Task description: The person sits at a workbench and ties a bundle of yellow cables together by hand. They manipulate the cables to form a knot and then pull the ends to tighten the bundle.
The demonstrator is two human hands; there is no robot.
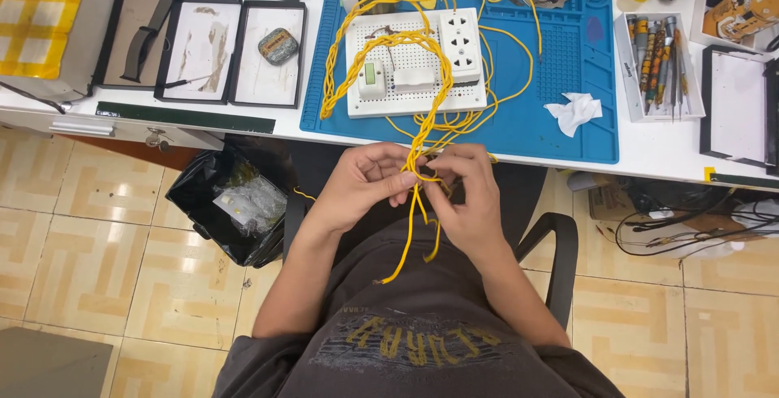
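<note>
Both hands meet just below the table edge, over my lap. My left hand (367, 180) pinches a twisted bundle of yellow wires (416, 134) from the left. My right hand (466, 191) grips the same wires from the right. The loose wire ends hang down past my fingers to my shirt. Upward, the wires run onto a white perforated board (406, 73) that carries a white triple socket (461, 41) and a small white switch (372, 77). The board lies on a blue work mat (560, 65).
A crumpled white tissue (574, 111) lies on the mat. A tray of screwdrivers (657, 61) stands right of it. Black-framed trays (203, 49) and a grey stone-like object (278, 45) sit at left. A black bin bag (231, 203) stands on the floor, cables (673, 232) at right.
</note>
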